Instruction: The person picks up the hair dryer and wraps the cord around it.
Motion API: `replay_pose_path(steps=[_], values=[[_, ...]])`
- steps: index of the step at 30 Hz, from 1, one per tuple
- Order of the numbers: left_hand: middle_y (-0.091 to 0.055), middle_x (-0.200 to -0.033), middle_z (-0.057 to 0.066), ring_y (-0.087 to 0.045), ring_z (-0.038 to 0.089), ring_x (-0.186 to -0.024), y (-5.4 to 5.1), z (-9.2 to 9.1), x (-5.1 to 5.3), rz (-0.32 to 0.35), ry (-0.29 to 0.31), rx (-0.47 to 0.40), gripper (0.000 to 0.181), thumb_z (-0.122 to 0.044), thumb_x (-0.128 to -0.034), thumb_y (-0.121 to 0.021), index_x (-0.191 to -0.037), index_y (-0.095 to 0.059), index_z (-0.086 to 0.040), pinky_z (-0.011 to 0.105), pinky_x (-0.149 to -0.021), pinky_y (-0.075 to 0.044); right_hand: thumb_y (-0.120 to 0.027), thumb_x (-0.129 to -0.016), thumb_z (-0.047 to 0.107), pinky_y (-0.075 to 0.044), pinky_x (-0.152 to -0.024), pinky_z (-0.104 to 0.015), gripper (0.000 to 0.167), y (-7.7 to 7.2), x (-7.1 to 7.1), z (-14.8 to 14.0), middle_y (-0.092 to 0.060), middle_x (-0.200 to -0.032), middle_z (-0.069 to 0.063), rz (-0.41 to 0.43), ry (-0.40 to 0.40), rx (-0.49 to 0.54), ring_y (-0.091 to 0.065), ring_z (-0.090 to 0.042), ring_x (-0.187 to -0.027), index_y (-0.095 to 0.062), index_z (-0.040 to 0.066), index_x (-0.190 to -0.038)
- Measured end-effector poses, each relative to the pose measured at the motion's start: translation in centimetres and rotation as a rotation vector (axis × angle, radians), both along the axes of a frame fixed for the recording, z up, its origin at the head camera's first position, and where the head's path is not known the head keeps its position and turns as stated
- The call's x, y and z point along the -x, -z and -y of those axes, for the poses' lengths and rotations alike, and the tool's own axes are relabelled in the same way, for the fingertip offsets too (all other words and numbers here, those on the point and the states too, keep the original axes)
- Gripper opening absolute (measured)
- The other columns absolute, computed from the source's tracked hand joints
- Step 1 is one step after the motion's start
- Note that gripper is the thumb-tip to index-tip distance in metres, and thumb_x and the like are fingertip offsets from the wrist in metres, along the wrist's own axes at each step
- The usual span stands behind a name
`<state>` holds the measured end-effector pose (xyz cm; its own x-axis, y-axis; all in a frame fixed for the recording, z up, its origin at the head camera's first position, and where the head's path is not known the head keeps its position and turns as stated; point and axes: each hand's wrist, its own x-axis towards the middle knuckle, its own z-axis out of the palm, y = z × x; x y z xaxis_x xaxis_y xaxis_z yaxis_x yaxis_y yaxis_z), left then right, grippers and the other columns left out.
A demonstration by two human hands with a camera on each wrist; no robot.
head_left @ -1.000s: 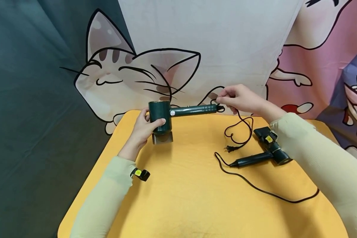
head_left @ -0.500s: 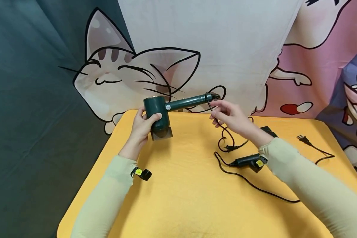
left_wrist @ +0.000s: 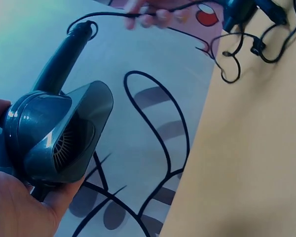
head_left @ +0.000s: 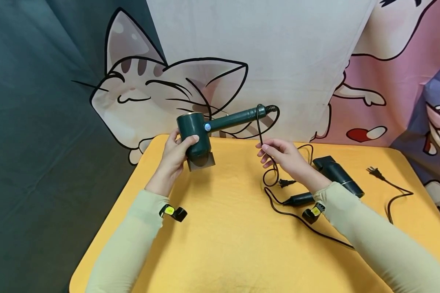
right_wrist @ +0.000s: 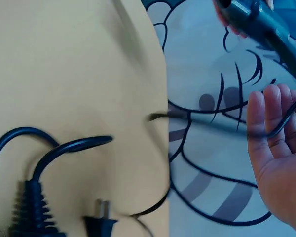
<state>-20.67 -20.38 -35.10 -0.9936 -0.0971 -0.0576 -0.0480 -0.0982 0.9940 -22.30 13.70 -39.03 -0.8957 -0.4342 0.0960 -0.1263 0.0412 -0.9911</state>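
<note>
My left hand (head_left: 172, 158) grips the body of a dark green hair dryer (head_left: 192, 132), held above the table's back edge with its handle pointing right and slightly up. A flat nozzle (head_left: 201, 162) is on its lower end, and the left wrist view shows the grille inside that nozzle (left_wrist: 71, 143). From the handle's end the black cord (head_left: 259, 128) loops down to my right hand (head_left: 284, 156), which pinches it between thumb and fingers. In the right wrist view the cord runs across the fingers of my right hand (right_wrist: 281, 153).
A second dark hair dryer (head_left: 339, 175) lies on the yellow table (head_left: 223, 236) at the right, partly behind my right forearm. One plug (head_left: 286, 183) lies near it, another plug (head_left: 375, 172) farther right. A cartoon-printed cloth (head_left: 278, 53) hangs behind the table.
The held dryer's handle has tilted up at its right end. My right hand has moved away from the handle's end, down and slightly left, along the cord. The second dryer's body shows more.
</note>
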Motion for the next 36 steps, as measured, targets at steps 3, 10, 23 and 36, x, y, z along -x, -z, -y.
replay_pose_path(steps=[3, 10, 23, 36], values=[[-0.057, -0.144, 0.019, -0.064, 0.03, -0.12, -0.4, 0.2, -0.1, -0.014, 0.004, -0.014, 0.067, -0.016, -0.0958, -0.071, -0.156, -0.041, -0.014, 0.046, -0.104, -0.054, -0.054, -0.114, 0.026, -0.062, -0.073, -0.034, 0.033, 0.7, 0.2, -0.6, -0.068, -0.105, -0.008, 0.053, -0.001, -0.025, -0.066, -0.018, -0.078, -0.063, -0.003, -0.128], [-0.055, -0.147, 0.021, -0.062, 0.032, -0.124, -1.1, 0.5, -0.4, -0.016, 0.031, -0.01, 0.072, -0.015, -0.0951, -0.071, -0.159, -0.039, -0.013, 0.052, -0.113, -0.049, -0.055, -0.113, 0.033, -0.061, -0.076, -0.037, 0.038, 1.9, 0.7, -1.5, -0.062, -0.099, -0.007, 0.152, -0.007, -0.028, -0.062, -0.018, -0.074, -0.064, 0.0, -0.131], [-0.054, -0.149, 0.024, -0.063, 0.033, -0.123, -0.8, 0.7, -1.3, -0.016, 0.148, 0.034, 0.073, -0.013, -0.0956, -0.068, -0.161, -0.035, -0.012, 0.054, -0.114, -0.046, -0.053, -0.114, 0.03, -0.06, -0.082, -0.042, 0.034, 3.0, 3.1, -3.7, -0.062, -0.097, -0.009, 0.189, -0.048, -0.123, -0.06, -0.017, -0.076, -0.064, 0.0, -0.129], [-0.06, -0.144, 0.026, -0.069, 0.026, -0.11, 0.2, 0.9, -1.2, -0.022, 0.203, 0.118, 0.067, -0.01, -0.0946, -0.071, -0.154, -0.041, -0.01, 0.036, -0.094, -0.057, -0.057, -0.112, 0.017, -0.058, -0.059, -0.033, 0.022, -2.0, 6.3, -6.2, -0.066, -0.084, -0.009, -0.018, -0.007, -0.395, -0.064, -0.019, -0.066, -0.067, -0.003, -0.114]])
